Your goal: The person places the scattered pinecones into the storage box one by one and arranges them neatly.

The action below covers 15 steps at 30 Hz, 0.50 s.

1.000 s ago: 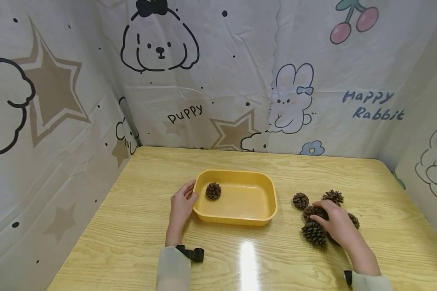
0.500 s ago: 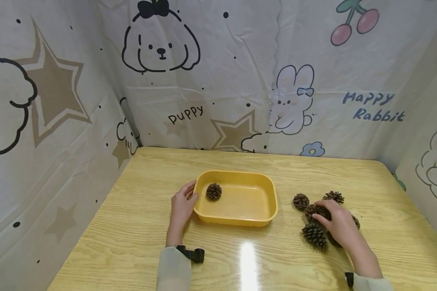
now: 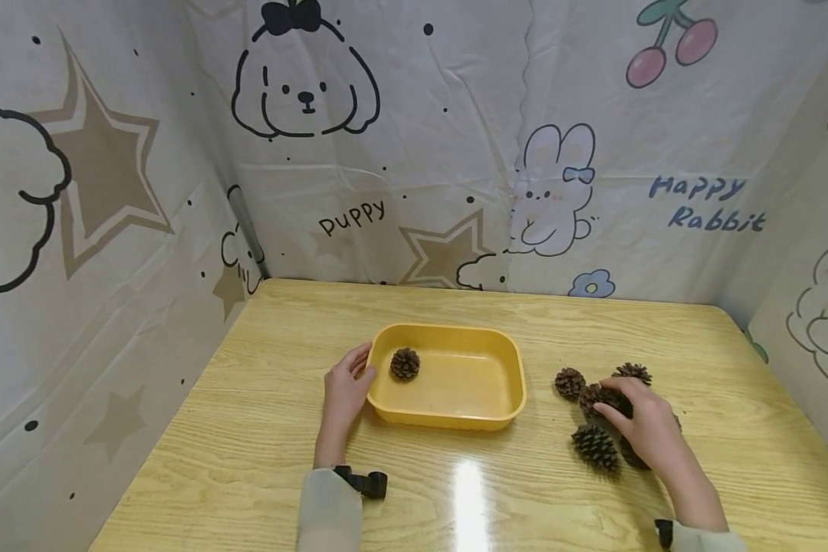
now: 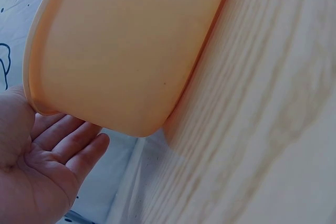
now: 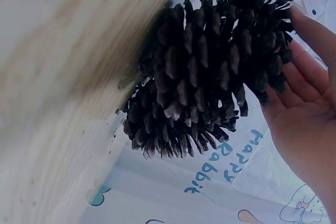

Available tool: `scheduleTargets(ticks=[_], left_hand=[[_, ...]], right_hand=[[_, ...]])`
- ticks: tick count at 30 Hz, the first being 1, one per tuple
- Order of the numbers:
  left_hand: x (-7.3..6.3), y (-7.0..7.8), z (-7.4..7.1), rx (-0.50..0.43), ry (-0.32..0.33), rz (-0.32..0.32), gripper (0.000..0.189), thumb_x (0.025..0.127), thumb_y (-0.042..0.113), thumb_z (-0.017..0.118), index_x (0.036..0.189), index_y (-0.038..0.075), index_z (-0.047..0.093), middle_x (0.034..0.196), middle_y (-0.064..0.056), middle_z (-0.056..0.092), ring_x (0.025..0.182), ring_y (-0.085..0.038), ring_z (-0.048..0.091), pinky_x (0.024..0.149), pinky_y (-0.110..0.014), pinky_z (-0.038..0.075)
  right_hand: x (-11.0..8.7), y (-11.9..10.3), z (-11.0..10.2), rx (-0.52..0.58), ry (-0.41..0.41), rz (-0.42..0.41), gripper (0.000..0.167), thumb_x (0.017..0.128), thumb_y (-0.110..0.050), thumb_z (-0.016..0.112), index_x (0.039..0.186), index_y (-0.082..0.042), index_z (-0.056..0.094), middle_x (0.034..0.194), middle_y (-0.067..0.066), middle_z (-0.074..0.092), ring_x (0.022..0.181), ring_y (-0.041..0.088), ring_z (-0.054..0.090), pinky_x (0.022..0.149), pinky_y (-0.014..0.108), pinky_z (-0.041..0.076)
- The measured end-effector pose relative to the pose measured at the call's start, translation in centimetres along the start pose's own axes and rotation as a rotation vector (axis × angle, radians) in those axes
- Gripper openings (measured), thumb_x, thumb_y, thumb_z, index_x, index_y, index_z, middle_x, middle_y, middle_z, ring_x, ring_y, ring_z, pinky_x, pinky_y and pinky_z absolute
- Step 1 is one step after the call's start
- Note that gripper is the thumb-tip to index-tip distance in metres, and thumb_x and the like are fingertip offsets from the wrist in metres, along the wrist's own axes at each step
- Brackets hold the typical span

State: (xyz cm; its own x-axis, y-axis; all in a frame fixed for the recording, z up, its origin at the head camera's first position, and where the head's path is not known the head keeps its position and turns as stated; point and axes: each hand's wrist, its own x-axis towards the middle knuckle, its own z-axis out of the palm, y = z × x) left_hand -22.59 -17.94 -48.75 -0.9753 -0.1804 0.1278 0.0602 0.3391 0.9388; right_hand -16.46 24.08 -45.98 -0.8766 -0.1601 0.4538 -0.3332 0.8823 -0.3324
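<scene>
My left hand (image 3: 345,392) rests against the left end of a yellow plastic tray (image 3: 455,418), thumb at the rim. In the left wrist view its fingers (image 4: 86,153) lie loosely extended by the tray's outer wall. One pine cone (image 3: 405,364) sits inside the tray at the left. At the right, my right hand (image 3: 645,420) grips another pine cone (image 3: 596,400) between thumb and fingers, within a cluster of cones. Nearest are a longer pine cone (image 3: 596,448) in front and a round one (image 3: 570,383) behind. A large pine cone (image 5: 205,56) partly hides the fingers in the right wrist view.
Behind the right hand lies a spiky pine cone (image 3: 632,374); others are partly covered by the hand. The wooden table (image 3: 248,429) meets a printed cloth backdrop (image 3: 414,153) at the back and sides.
The right hand has shifted slightly to the right, with the gripped pine cone, a little away from the longer cone in front. Left hand and tray have stayed in place.
</scene>
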Motion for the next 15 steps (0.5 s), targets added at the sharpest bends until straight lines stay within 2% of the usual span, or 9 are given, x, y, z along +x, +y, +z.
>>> scheduleTargets(ticks=[9,15], left_hand=[[0.08,0.00,0.03,-0.005,-0.005,-0.014,0.043,0.091,0.001,0.059,0.134,0.004,0.060,0.133,-0.020,0.062,0.124,-0.032,0.061,0.106,-0.037,0.053],[-0.04,-0.02,-0.01,-0.005,0.003,0.014,0.043,0.090,0.001,0.059,0.133,0.003,0.060,0.132,-0.021,0.063,0.123,-0.034,0.061,0.104,-0.037,0.054]], right_hand=[[-0.09,0.09,-0.13,0.025,0.014,0.011,0.040,0.076,-0.004,0.079,0.113,0.003,0.065,0.110,0.023,0.064,0.096,0.044,0.064,0.074,0.058,0.057],[0.07,-0.03,-0.25,0.041,0.030,0.010,0.040,0.077,-0.005,0.079,0.113,0.003,0.065,0.111,0.024,0.064,0.099,0.045,0.063,0.076,0.060,0.056]])
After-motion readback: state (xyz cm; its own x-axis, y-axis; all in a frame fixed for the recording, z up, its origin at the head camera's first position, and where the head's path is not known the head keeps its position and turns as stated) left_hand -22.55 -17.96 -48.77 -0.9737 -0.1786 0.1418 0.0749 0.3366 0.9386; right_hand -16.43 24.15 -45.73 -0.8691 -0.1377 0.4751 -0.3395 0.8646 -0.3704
